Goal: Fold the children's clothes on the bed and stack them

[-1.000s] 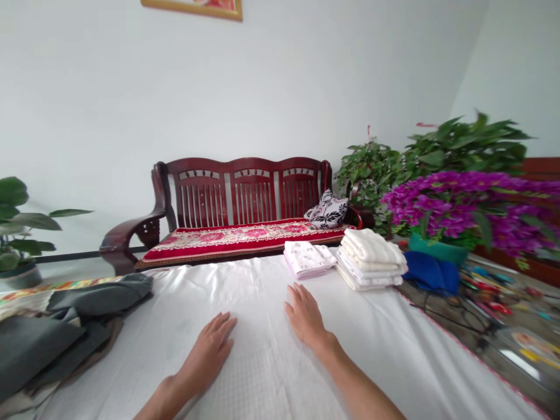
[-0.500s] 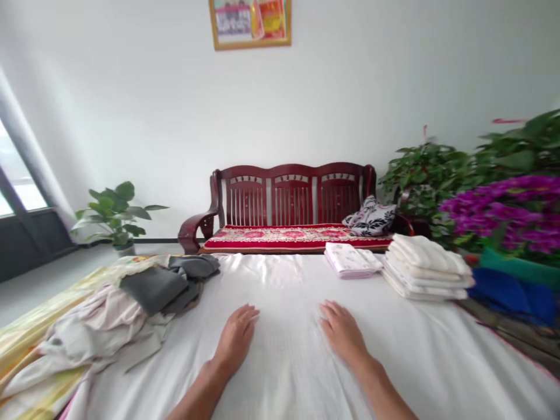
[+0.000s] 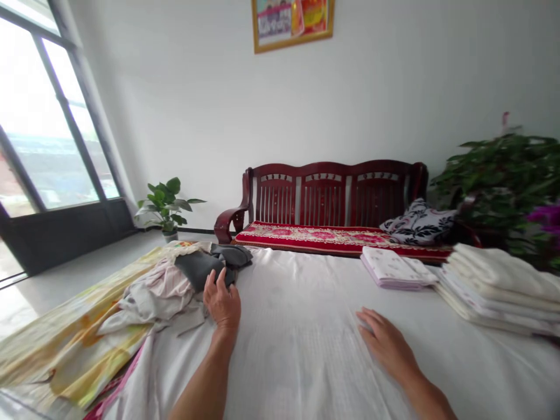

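Note:
My left hand is raised at the edge of a rumpled pile, its fingers apart in front of a dark grey cloth; whether they touch it I cannot tell. Beside that cloth lie crumpled pale grey and pinkish cloths. My right hand is open over the white sheet, fingers stretched out and holding nothing. Beyond it sits a folded white cloth with a small print and a lilac edge. To its right stands a stack of folded white and cream cloths.
A yellow patterned cloth covers the left side. Behind the sheet is a dark red wooden bench with a red floral cover and a patterned cushion. Potted plants stand on both sides, and a glazed door is at left.
The view has turned to the left. My left hand has moved left from the sheet to the dark grey cloth and lifted its fingers. My right hand stays over the sheet.

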A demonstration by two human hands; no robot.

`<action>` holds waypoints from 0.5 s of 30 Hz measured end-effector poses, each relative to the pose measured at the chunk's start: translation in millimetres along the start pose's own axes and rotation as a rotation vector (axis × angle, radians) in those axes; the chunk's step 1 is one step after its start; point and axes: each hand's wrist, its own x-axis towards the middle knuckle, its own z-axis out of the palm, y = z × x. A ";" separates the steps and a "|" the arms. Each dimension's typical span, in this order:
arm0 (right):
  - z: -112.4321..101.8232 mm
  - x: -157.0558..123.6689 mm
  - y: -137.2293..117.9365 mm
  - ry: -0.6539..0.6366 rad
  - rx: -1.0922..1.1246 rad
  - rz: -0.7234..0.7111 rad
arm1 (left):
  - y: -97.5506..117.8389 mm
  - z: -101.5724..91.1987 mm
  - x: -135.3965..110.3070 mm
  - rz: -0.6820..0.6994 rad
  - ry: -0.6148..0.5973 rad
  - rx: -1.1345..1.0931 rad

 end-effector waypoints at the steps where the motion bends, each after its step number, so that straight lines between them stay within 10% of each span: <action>1: 0.8 0.6 1.4 0.003 0.005 0.000 | -1.7 -3.9 4.3 -0.019 0.032 0.001; 15: -2.7 3.4 3.1 -0.034 0.040 0.023 | -84.1 -35.4 90.0 -0.901 0.154 -0.235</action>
